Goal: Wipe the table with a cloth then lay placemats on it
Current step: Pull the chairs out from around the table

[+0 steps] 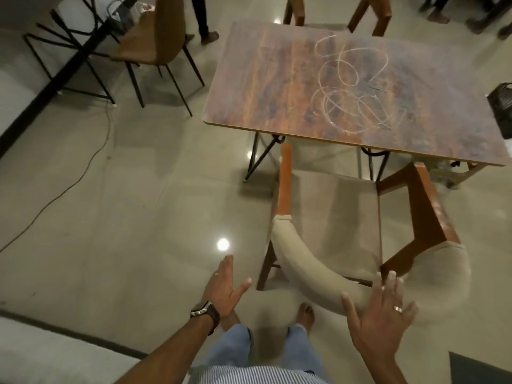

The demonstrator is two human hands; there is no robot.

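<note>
the counter (pixel 291 87) is a rectangular wood-grain top on black hairpin legs, in the upper right of the head view. pale looping scribble marks (pixel 357 81) cover its right half; the left half shows bare grain. no cloth or placemats can be made out.

an upholstered armchair (pixel 332 217) with wooden arms stands at the near edge of the counter, seat facing it, its curved beige backrest toward the person.

right hand (pixel 379 320): grip released, fingers spread and straight, over the chair's backrest; fingertips appear to touch the padding but contact is not certain. a ring (pixel 398 309) is on one finger.

left hand (pixel 224 286): grip released, fingers straight, thumb out, held above the floor just left of the chair, holding nothing. a wristwatch (pixel 205 313) is on that wrist.

below: light blue trousers, a striped shirt, one bare foot (pixel 306 314) on the glossy tiled floor (pixel 138 203).

far left: a wooden chair on black metal legs (pixel 155 45) and a cable (pixel 69 176) trailing across the floor. a dark woven basket (pixel 502 106) is at the right edge. other people's legs show at the top.
</note>
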